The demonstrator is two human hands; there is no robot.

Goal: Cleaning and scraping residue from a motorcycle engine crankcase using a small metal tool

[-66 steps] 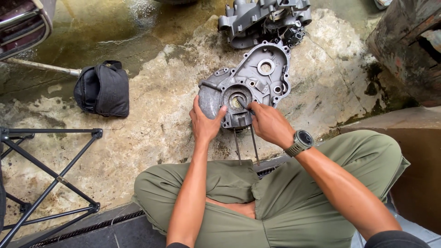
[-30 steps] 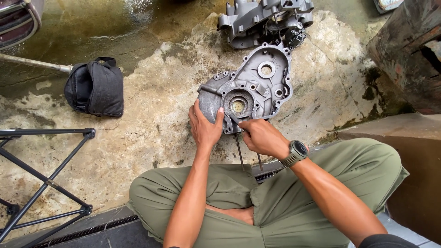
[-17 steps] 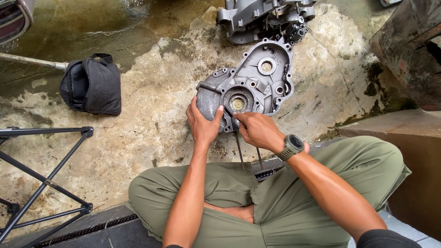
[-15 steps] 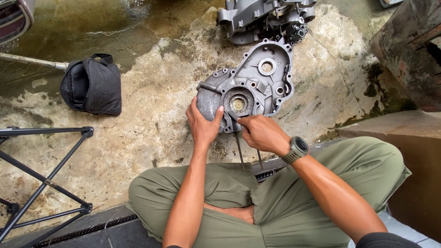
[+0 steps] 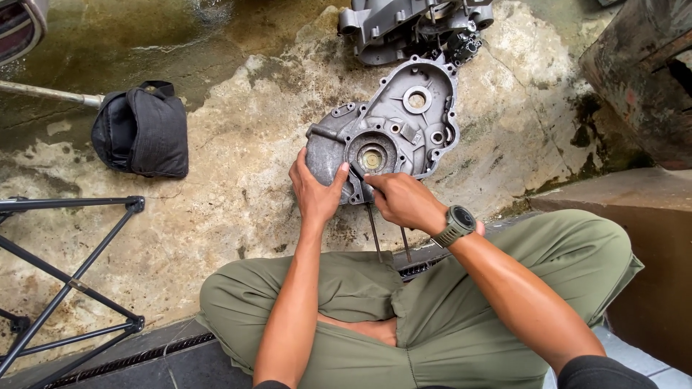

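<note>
A grey metal engine cover [image 5: 404,122] lies on the wet concrete floor in front of my crossed legs. My left hand [image 5: 316,191] grips its near left edge, fingers wrapped over the rim. My right hand [image 5: 404,202], with a watch on the wrist, is closed on the handles of long thin pliers [image 5: 375,227]. The pliers' tips point at the round bearing hole [image 5: 372,156] in the cover. The two handles run back toward my lap.
A second engine casing [image 5: 414,25] sits just beyond the cover. A black bag [image 5: 140,131] lies at the left, with a metal pipe [image 5: 43,92] behind it. A black folding frame [image 5: 65,281] stands at the lower left. A rusty block [image 5: 641,79] rises at the right.
My right hand drew back from over the bearing hole to the cover's near edge and stays there with the pliers. My left hand keeps its hold on the cover.
</note>
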